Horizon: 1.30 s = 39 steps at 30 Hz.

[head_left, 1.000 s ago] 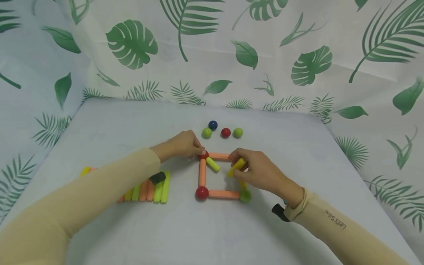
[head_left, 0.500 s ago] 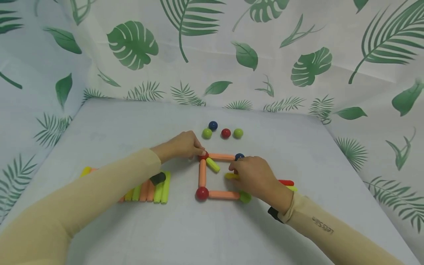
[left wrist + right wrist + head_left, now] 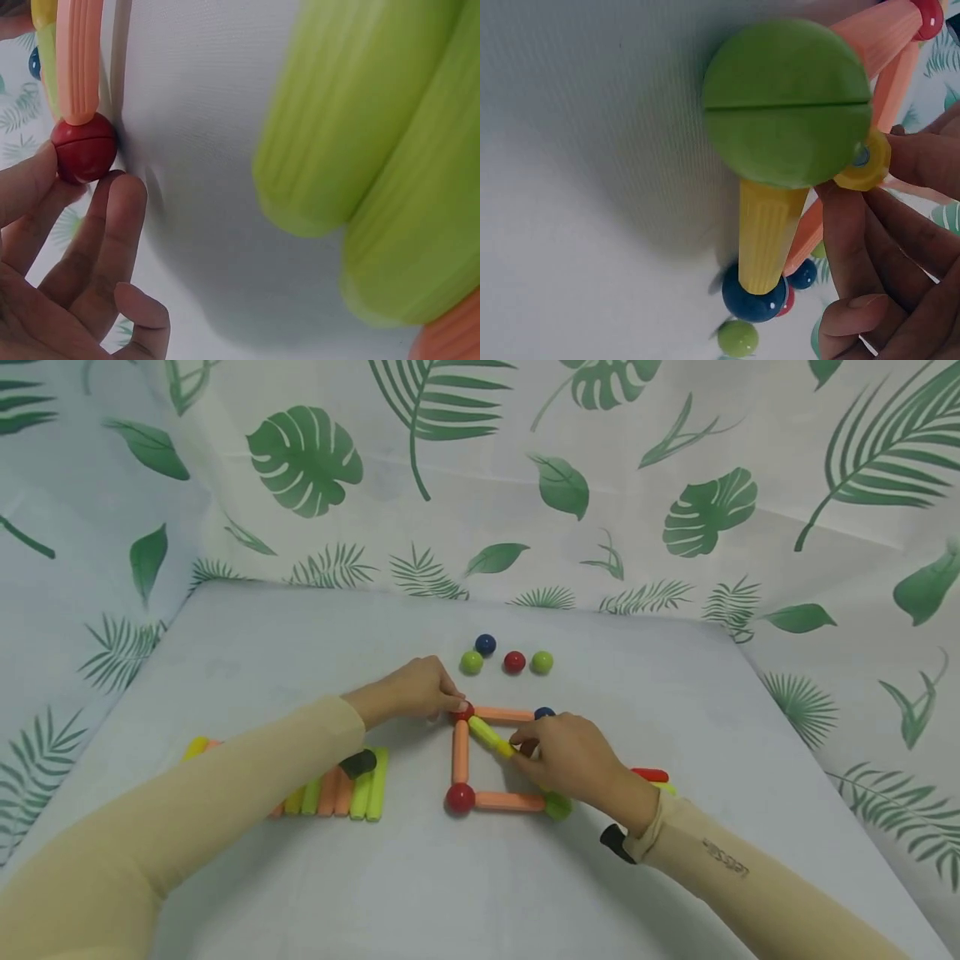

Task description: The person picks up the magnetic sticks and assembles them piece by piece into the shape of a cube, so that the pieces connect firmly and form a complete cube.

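Note:
My left hand [image 3: 420, 687] pinches a red ball [image 3: 84, 156] at the back left corner of a square built from balls and ridged sticks. A short lime stick [image 3: 487, 732] runs diagonally inward from that ball. My right hand [image 3: 573, 756] pinches a yellow stick [image 3: 873, 166] by thumb and fingertips; in the head view its tip meets the lime stick's free end. The square's other corners are a red ball [image 3: 461, 798], a green ball [image 3: 787, 135] and a blue ball [image 3: 543, 713]. Salmon sticks [image 3: 461, 752] form three sides, a yellow stick [image 3: 769, 232] the right one.
Behind the square lie a loose blue ball [image 3: 486, 645], a red ball [image 3: 514, 662] and two green balls [image 3: 542, 662]. A row of lime, salmon and yellow sticks [image 3: 369, 785] lies under the left forearm. A red stick [image 3: 649, 774] shows beyond the right wrist.
The yellow stick in my right hand has swung down from above the square into line with the lime stick, their ends now meeting. The left hand has stayed on the red ball.

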Each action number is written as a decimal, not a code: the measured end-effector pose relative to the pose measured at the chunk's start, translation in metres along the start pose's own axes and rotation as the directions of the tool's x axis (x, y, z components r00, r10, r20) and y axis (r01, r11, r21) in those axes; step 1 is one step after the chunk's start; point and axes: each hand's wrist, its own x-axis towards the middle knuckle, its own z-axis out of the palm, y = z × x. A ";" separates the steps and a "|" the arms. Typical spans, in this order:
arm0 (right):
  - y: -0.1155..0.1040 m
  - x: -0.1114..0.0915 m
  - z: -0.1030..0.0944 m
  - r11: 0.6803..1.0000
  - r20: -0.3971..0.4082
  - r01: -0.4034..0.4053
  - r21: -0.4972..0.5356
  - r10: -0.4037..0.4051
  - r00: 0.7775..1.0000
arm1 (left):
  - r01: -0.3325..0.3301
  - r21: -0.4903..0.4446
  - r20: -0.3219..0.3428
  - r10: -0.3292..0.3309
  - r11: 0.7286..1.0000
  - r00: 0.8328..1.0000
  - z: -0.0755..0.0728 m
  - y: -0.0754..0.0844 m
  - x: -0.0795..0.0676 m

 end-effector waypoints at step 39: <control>0.053 -0.052 -0.014 0.936 0.347 -0.033 0.350 -0.096 0.933 | -0.003 -0.035 0.051 0.005 0.999 0.999 0.002 0.000 -0.001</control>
